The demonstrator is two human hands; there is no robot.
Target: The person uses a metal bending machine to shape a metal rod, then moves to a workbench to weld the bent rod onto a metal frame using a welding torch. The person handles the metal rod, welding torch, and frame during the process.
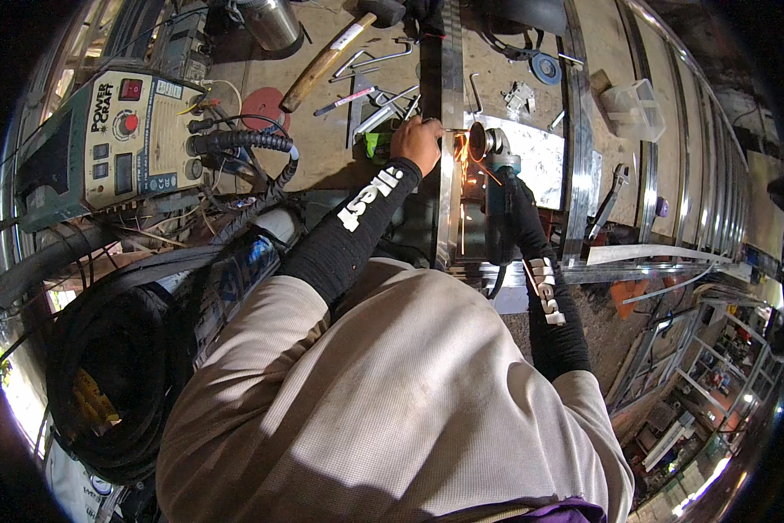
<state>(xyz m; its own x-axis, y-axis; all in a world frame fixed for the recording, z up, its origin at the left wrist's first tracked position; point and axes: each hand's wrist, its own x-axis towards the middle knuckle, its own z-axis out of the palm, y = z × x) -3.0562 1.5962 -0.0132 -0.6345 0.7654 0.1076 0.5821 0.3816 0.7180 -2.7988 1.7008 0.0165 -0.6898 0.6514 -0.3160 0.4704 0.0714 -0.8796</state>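
My left hand (418, 144) is closed, pinching a thin metal piece (452, 130) whose far end reaches toward the disc. It rests by the edge of a long metal bar (448, 187). An angle grinder (498, 196) with a teal body is in my right hand (517, 193), which looks dark and partly merges with the black sleeve. The grinder's disc (478, 139) meets the piece's end, and orange sparks (463, 170) stream down toward me. Exactly how my right fingers wrap the body is hard to see.
A welding machine (108, 144) with thick cables stands at the left. On the bench lie a wooden-handled hammer (331, 61), a red disc (265, 110), hex keys (370, 61), a metal sheet (524, 161) and locking pliers (608, 200). A clear plastic container (633, 111) sits farther right.
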